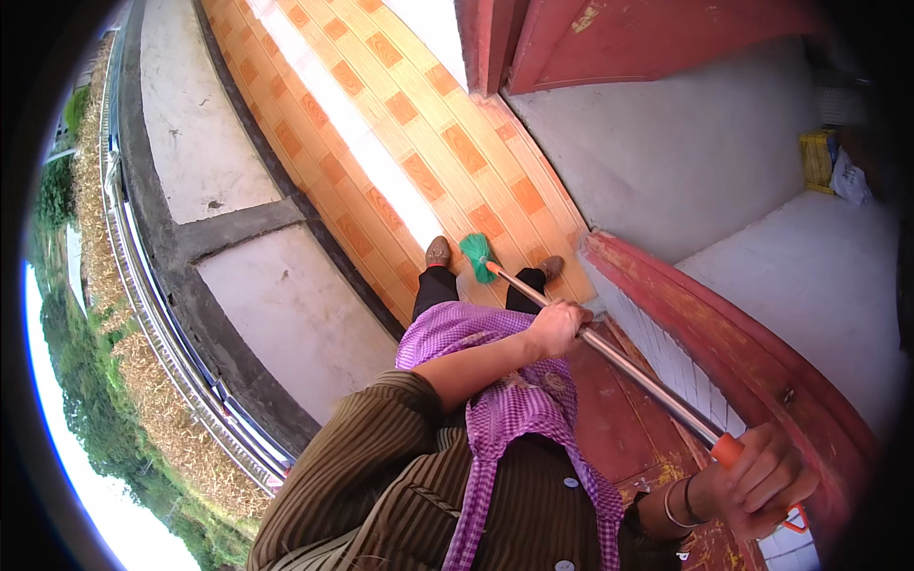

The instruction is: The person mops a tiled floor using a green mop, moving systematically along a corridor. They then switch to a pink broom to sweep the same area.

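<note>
A broom with green bristles [477, 257] and a metal pole [646, 378] slants across the view, its head on the tiled floor between my two brown shoes. My left hand [560, 328] is closed around the middle of the pole, in front of my purple checked apron [443, 332]. At the lower right, my right hand [764, 478] grips the pole's upper end, by an orange collar [727, 450]. An orange hanging loop [798, 519] sticks out past that hand. The bristles sit closer to the left shoe [438, 251] than to the right shoe [550, 268].
A red wooden doorframe [685, 314] with worn paint stands close on the right, beside a doorway to a grey floor [664, 150]. An open red door [614, 43] is at the top. Beyond it is a yellow crate [817, 160]. A low concrete ledge [293, 285] and a railing [153, 314] run along the left.
</note>
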Action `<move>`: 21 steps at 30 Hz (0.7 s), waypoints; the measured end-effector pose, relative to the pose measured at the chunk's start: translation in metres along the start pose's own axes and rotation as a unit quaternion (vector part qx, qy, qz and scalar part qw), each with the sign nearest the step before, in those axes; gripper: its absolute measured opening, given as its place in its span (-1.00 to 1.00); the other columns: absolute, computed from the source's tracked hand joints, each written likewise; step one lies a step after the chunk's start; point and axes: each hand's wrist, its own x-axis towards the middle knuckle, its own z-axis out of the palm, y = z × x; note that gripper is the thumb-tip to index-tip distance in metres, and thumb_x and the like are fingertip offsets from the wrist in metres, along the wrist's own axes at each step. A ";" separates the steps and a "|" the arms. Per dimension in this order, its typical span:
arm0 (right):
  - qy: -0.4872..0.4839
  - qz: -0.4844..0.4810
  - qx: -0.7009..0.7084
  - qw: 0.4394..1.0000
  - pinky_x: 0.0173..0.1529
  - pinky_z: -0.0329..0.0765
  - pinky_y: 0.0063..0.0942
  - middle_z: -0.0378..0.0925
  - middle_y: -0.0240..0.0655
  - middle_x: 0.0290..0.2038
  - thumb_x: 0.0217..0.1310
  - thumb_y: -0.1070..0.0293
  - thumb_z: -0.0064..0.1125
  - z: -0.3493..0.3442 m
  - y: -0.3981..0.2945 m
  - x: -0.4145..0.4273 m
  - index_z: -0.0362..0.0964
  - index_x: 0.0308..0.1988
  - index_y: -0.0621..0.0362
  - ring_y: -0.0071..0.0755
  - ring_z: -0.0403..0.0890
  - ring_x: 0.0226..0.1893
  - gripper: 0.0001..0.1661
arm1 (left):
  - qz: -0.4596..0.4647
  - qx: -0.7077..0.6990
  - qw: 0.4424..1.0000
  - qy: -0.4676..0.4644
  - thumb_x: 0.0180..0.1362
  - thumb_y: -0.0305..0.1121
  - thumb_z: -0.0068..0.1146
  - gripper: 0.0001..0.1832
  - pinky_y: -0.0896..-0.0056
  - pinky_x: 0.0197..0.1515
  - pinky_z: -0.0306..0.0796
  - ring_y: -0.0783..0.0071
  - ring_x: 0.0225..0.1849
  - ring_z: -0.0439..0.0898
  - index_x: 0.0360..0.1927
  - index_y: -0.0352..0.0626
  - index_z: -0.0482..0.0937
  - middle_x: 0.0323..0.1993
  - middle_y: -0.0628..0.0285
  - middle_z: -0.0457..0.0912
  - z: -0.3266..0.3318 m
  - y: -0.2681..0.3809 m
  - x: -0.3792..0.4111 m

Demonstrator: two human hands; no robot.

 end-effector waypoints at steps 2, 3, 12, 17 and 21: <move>0.006 -0.029 -0.024 0.999 -0.74 0.12 -0.87 0.19 -0.59 -0.86 -0.09 0.49 -0.02 -0.019 -0.009 0.007 0.03 -0.64 0.03 -0.77 0.18 -0.88 -0.72 | -0.003 0.012 1.000 0.015 -0.14 -0.32 0.13 -0.86 0.18 -0.19 0.34 0.11 -0.35 0.52 -0.56 -0.18 0.51 -0.55 0.11 0.52 0.005 0.012 0.027; 0.013 -0.041 -0.040 0.998 -0.74 0.10 -0.88 0.18 -0.60 -0.86 -0.08 0.48 -0.03 -0.027 -0.016 0.010 0.03 -0.64 0.03 -0.78 0.16 -0.88 -0.73 | 0.011 0.019 1.000 0.015 -0.15 -0.35 0.12 -0.88 0.16 -0.20 0.35 0.11 -0.37 0.52 -0.55 -0.18 0.52 -0.56 0.09 0.52 0.008 0.018 0.044; -0.193 -0.149 -0.061 0.968 -0.69 0.22 -0.64 0.14 -0.57 -0.81 0.11 0.23 0.09 0.008 -0.028 0.000 0.10 -0.68 -0.01 -0.65 0.19 -0.83 -0.59 | 0.125 -0.021 0.990 0.065 -0.24 -0.47 0.09 -0.82 0.25 0.00 0.34 0.19 -0.09 0.49 -0.46 -0.07 0.59 -0.33 0.15 0.59 -0.005 0.067 0.139; 0.000 -0.180 -0.417 0.891 -0.65 0.19 -0.50 0.07 -0.46 -0.75 0.31 0.04 -0.22 0.041 -0.063 -0.020 0.02 -0.75 -0.01 -0.51 0.16 -0.76 -0.43 | 0.070 0.229 0.970 0.049 -0.34 -0.39 0.09 -0.92 0.23 -0.15 0.33 0.23 -0.41 0.55 -0.66 -0.08 0.55 -0.57 0.15 0.56 -0.026 0.070 0.093; 0.018 -0.034 -0.698 0.715 -0.54 0.09 -0.56 -0.04 -0.48 -0.67 0.30 -0.04 -0.22 -0.006 -0.059 -0.044 -0.03 -0.64 0.00 -0.50 0.12 -0.65 -0.46 | 0.016 0.211 0.974 0.080 -0.27 -0.30 0.13 -0.90 0.18 -0.17 0.33 0.13 -0.43 0.55 -0.71 -0.06 0.51 -0.62 0.15 0.53 -0.084 0.029 0.023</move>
